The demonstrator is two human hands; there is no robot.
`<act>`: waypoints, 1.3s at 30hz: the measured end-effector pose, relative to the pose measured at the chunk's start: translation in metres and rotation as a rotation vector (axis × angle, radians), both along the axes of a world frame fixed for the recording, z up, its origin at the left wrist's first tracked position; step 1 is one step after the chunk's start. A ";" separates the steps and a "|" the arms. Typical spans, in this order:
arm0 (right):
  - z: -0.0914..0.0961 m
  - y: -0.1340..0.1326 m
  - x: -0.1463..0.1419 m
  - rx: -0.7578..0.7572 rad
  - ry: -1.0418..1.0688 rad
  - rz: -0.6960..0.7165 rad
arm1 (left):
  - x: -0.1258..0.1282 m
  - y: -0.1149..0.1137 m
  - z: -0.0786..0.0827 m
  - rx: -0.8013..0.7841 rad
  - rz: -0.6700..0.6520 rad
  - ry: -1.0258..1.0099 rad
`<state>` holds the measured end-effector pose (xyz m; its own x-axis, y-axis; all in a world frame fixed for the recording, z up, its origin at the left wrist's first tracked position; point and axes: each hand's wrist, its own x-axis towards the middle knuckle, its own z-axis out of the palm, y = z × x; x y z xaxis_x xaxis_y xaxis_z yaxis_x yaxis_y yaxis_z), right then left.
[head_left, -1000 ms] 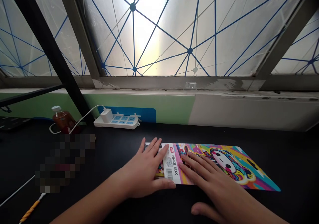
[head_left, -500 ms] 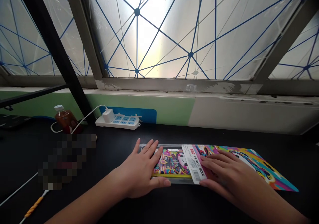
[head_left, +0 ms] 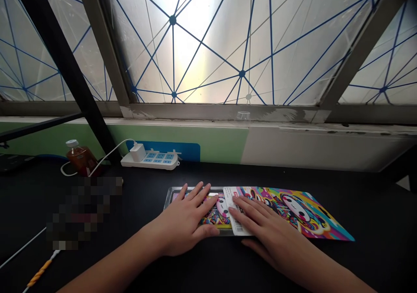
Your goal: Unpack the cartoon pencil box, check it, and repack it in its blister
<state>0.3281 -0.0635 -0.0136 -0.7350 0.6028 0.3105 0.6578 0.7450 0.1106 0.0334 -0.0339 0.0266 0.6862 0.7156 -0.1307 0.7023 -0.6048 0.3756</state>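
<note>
- The left hand (head_left: pixel 185 223) is lying open and flat on the pencil box (head_left: pixel 213 214), pinning it to the table (head_left: pixel 358 197).
- The right hand (head_left: pixel 260 228) is pressing open and flat on the card sleeve (head_left: pixel 293 212), at its label end overlapping the box.
- Steady flat pressure and moving the sleeve straight along the box are probably working best for avoiding creases.

One head-worn camera looks forward and down across the black bench (head_left: pixel 374 206), facing the frosted window (head_left: pixel 208 45) at 12 o'clock. It sits close, with the left hand (head_left: pixel 182 223) and right hand (head_left: pixel 270 236) entering from 6 o'clock.
</note>
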 end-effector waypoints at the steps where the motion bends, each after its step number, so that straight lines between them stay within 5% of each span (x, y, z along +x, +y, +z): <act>1: 0.001 0.002 0.001 -0.006 0.002 -0.002 | -0.001 0.001 0.000 -0.007 -0.005 0.004; 12: 0.022 -0.001 0.008 -0.006 -0.035 -0.008 | -0.017 0.006 0.010 -0.036 0.084 0.003; 16: 0.019 -0.002 0.006 -0.001 -0.022 -0.026 | -0.005 0.003 0.004 0.071 0.072 -0.002; 22: 0.015 0.000 0.009 0.018 -0.023 -0.015 | -0.002 0.005 0.004 -0.007 -0.016 0.018; 28: 0.018 0.000 0.011 -0.005 -0.017 -0.002 | -0.018 0.009 0.012 -0.097 0.015 0.047; 39: 0.019 0.001 0.015 0.089 -0.051 -0.008 | -0.019 0.014 0.010 -0.033 0.077 0.044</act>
<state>0.3433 -0.0621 0.0052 -0.7466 0.5804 0.3252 0.6554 0.7256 0.2096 0.0145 -0.0200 0.0366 0.6226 0.7608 -0.1834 0.7622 -0.5364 0.3624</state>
